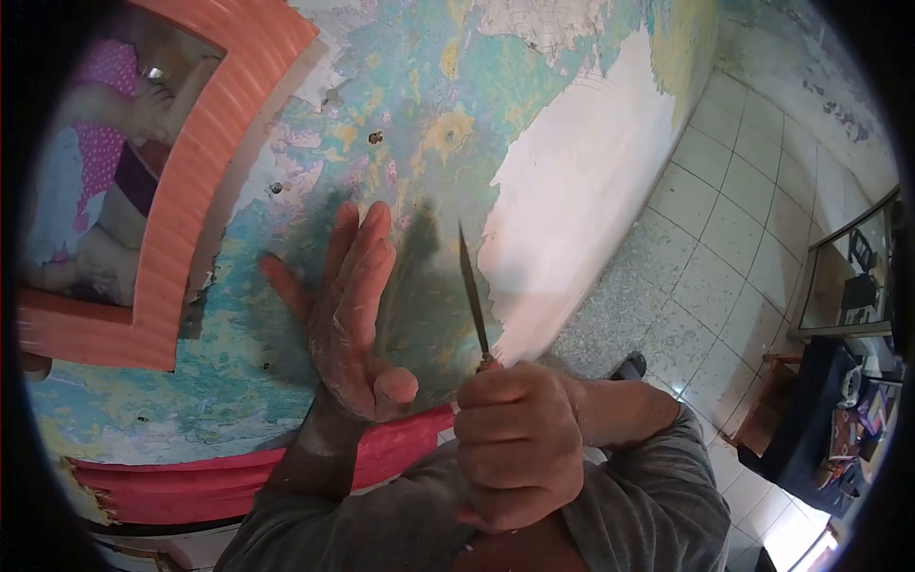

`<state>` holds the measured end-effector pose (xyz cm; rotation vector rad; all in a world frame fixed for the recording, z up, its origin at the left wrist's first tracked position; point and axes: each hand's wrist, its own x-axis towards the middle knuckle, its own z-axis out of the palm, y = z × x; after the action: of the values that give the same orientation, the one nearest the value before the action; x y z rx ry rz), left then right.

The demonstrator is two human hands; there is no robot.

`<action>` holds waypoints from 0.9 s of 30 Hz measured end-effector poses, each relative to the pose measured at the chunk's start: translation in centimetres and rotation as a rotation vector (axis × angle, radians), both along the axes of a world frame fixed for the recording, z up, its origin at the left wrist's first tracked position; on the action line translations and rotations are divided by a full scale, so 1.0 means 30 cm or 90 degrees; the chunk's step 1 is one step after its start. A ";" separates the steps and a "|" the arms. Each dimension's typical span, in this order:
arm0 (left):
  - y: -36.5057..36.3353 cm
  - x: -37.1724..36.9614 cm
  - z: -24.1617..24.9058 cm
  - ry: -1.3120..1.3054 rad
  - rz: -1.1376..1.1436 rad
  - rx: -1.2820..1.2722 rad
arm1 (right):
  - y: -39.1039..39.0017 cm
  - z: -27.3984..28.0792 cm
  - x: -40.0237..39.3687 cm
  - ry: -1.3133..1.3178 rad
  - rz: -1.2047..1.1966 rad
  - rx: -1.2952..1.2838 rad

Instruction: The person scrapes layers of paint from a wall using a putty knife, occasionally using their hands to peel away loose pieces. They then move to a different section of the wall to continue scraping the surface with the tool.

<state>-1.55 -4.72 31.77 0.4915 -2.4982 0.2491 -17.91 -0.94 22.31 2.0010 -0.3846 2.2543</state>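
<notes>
Dusted with pale powder, my left hand [353, 315] is raised before the wall [410, 162] with its fingers apart and nothing in it. Whether its fingertips touch the wall I cannot tell. My right hand [519, 443] is a fist around the handle of a thin, dark blade [473, 291], which points up toward the wall; the handle is mostly hidden by the fingers. Patchy blue, green and yellow paint covers the wall, and a smooth white patch [572, 172] lies beyond the blade.
An orange-framed picture [205, 143] hangs at the left. Red cloth [219, 477] runs along the wall's lower edge. At the right are floor tiles [720, 229], a glass-fronted cabinet [853, 276] and a dark-covered stand [796, 429] with several small items.
</notes>
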 end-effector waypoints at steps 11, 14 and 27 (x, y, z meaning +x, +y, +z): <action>0.028 -0.010 0.017 -0.034 0.044 0.026 | 0.059 0.000 -0.018 0.081 -0.058 -0.035; 0.026 -0.009 0.005 -0.013 0.035 0.009 | -0.114 -0.066 -0.112 0.054 -0.255 0.183; 0.017 -0.013 0.006 -0.075 0.064 -0.046 | -0.110 -0.066 -0.171 0.092 -0.225 0.227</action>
<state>-1.94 -4.21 31.95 0.5896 -2.5709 0.4176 -23.03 -4.25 20.33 2.0286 -1.0932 1.9158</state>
